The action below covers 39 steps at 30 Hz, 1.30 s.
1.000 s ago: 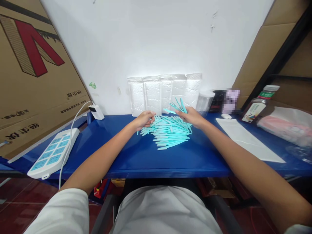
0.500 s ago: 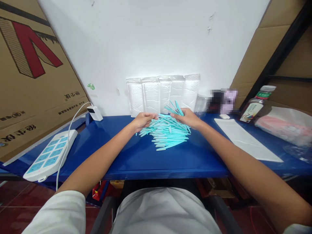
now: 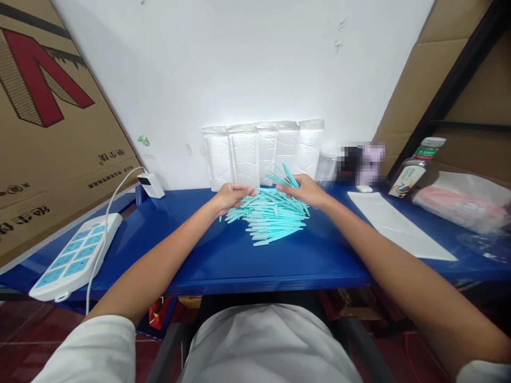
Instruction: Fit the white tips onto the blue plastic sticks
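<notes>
A heap of thin turquoise plastic sticks [image 3: 275,223] with narrow tips lies on the blue table [image 3: 223,260]. My right hand [image 3: 306,190] is closed around a small bunch of turquoise sticks [image 3: 288,174], held at the heap's back right edge with ends fanning up and left. At the back left of the heap is my left hand [image 3: 231,198], thumb and forefinger pinched together. Whatever sits between those fingertips is too small to make out. Both hands are a short way apart, over the sticks.
White padded packets [image 3: 259,151] lean against the wall behind the heap. On the left are a power strip [image 3: 75,255] and a white charger-like box [image 3: 151,185] with a cable. A flat white sheet [image 3: 399,226], a bottle [image 3: 417,167] and a pink-filled plastic bag [image 3: 463,205] lie right.
The whole view has shifted slightly. Both hands keep nearly the same place and grip, with the bunch still in my right hand.
</notes>
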{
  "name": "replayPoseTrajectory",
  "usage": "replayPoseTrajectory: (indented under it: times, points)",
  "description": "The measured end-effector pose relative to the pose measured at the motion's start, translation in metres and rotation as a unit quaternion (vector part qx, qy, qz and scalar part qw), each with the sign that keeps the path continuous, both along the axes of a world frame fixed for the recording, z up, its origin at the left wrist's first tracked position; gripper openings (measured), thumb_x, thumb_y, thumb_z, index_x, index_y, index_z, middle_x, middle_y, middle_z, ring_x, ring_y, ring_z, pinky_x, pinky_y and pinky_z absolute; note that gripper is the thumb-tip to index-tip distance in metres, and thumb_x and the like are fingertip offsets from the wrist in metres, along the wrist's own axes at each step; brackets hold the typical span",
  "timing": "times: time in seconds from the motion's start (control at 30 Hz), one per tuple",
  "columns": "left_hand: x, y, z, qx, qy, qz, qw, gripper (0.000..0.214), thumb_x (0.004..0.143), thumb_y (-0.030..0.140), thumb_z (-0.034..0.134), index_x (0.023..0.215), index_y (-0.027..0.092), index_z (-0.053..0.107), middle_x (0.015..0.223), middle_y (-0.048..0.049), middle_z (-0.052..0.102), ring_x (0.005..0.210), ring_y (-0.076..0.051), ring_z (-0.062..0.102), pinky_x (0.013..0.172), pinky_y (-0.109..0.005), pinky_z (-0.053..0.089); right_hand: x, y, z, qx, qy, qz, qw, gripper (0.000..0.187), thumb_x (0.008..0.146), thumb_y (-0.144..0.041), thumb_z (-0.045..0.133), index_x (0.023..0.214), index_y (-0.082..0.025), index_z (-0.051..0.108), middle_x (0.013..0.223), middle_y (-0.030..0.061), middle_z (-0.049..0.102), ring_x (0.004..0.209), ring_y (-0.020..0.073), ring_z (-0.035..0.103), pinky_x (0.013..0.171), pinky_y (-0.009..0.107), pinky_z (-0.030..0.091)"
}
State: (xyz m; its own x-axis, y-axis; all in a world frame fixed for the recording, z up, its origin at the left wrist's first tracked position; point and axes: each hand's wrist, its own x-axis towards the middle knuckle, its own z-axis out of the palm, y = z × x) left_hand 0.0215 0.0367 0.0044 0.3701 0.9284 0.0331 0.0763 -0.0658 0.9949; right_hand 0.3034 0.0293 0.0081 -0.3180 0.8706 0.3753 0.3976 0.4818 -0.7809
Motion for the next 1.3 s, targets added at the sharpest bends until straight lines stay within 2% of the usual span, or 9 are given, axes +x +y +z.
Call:
replayPoseTrajectory:
  times: [0.17, 0.27, 0.37, 0.53, 0.67, 0.8, 1.07, 1.17, 1.3]
  points:
    - [0.001, 0.001, -0.002, 0.002, -0.001, -0.01, 1.0, 0.053, 0.068, 0.056, 0.091, 0.09, 0.008, 0.08, 0.046, 0.0088, 0.035, 0.044, -0.003, 0.017, 0.044, -0.024, 0.009, -0.003, -0.002, -0.001, 0.004, -0.004, 0.0, 1.0, 0.058, 0.075, -0.074, 0.073, 0.069, -0.017, 0.063, 0.064, 0.0015, 0.06, 0.062, 0.0147, 0.052, 0.061, 0.028, 0.04]
    - [0.003, 0.0, -0.004, 0.004, -0.007, -0.004, 1.0, 0.05, 0.068, 0.054, 0.091, 0.089, 0.01, 0.08, 0.053, 0.0031, 0.051, 0.044, -0.002, 0.019, 0.043, -0.023, 0.011, -0.008, -0.005, -0.002, 0.012, 0.001, 0.003, 1.0, 0.059, 0.077, -0.075, 0.071, 0.069, -0.017, 0.061, 0.065, 0.0019, 0.06, 0.063, 0.0157, 0.053, 0.063, 0.029, 0.041]
    - [0.006, -0.001, -0.007, 0.012, -0.021, 0.007, 1.0, 0.05, 0.067, 0.053, 0.092, 0.091, 0.011, 0.081, 0.076, -0.0067, 0.07, 0.045, 0.0, 0.02, 0.043, -0.022, 0.012, -0.016, -0.011, -0.002, 0.023, 0.015, 0.01, 1.0, 0.059, 0.078, -0.076, 0.069, 0.07, -0.018, 0.06, 0.066, 0.0021, 0.06, 0.065, 0.0164, 0.053, 0.063, 0.029, 0.041]
    - [0.007, -0.002, -0.009, 0.025, -0.025, 0.01, 0.999, 0.053, 0.071, 0.054, 0.089, 0.1, 0.011, 0.081, 0.1, -0.0148, 0.077, 0.046, 0.0, 0.02, 0.043, -0.023, 0.013, -0.025, -0.019, 0.001, 0.029, 0.028, 0.019, 0.999, 0.057, 0.08, -0.074, 0.068, 0.07, -0.019, 0.058, 0.065, 0.0011, 0.057, 0.064, 0.0161, 0.051, 0.062, 0.029, 0.04]
    - [0.007, -0.002, -0.009, 0.105, 0.064, 0.026, 0.992, 0.053, 0.079, 0.061, 0.079, 0.096, 0.011, 0.081, 0.08, -0.008, 0.074, 0.046, -0.004, 0.024, 0.045, -0.024, 0.015, -0.027, -0.017, -0.001, 0.017, 0.012, 0.011, 1.0, 0.053, 0.083, -0.069, 0.068, 0.069, -0.019, 0.058, 0.063, 0.001, 0.058, 0.063, 0.0165, 0.053, 0.064, 0.029, 0.041]
    - [0.004, 0.002, -0.01, 0.23, 0.164, 0.023, 0.959, 0.051, 0.088, 0.06, 0.068, 0.075, 0.012, 0.077, 0.059, -0.0025, 0.062, 0.054, -0.01, 0.041, 0.053, -0.023, 0.029, -0.023, -0.005, -0.009, 0.027, -0.018, 0.003, 0.999, 0.054, 0.087, -0.067, 0.063, 0.065, -0.018, 0.06, 0.063, 0.0025, 0.062, 0.065, 0.0181, 0.056, 0.068, 0.03, 0.043]
    - [-0.002, 0.01, -0.012, 0.255, 0.219, 0.059, 0.94, 0.043, 0.089, 0.052, 0.066, 0.073, 0.014, 0.077, 0.055, 0.0001, 0.055, 0.054, -0.012, 0.042, 0.053, -0.025, 0.028, 0.009, 0.021, -0.015, 0.071, -0.05, -0.099, 0.991, 0.052, 0.089, -0.063, 0.059, 0.081, -0.014, 0.076, 0.072, 0.0053, 0.07, 0.071, 0.0225, 0.063, 0.069, 0.031, 0.043]
    - [0.001, 0.007, -0.006, 0.202, 0.157, 0.09, 0.963, 0.034, 0.09, 0.042, 0.063, 0.089, 0.013, 0.08, 0.055, 0.0026, 0.045, 0.054, -0.012, 0.039, 0.05, -0.024, 0.025, 0.016, 0.023, -0.012, 0.077, -0.048, -0.114, 0.989, 0.053, 0.088, -0.064, 0.06, 0.082, -0.014, 0.076, 0.08, 0.008, 0.073, 0.079, 0.0243, 0.064, 0.073, 0.032, 0.043]
    - [0.001, 0.001, 0.009, -0.021, -0.003, 0.045, 0.999, 0.032, 0.086, 0.023, 0.057, 0.113, 0.012, 0.071, 0.06, 0.0067, 0.036, 0.044, -0.008, 0.021, 0.042, -0.022, 0.014, 0.011, 0.018, -0.01, 0.018, 0.006, -0.068, 0.997, 0.057, 0.091, -0.07, 0.054, 0.093, -0.016, 0.073, 0.067, 0.0031, 0.061, 0.065, 0.018, 0.054, 0.061, 0.03, 0.038]
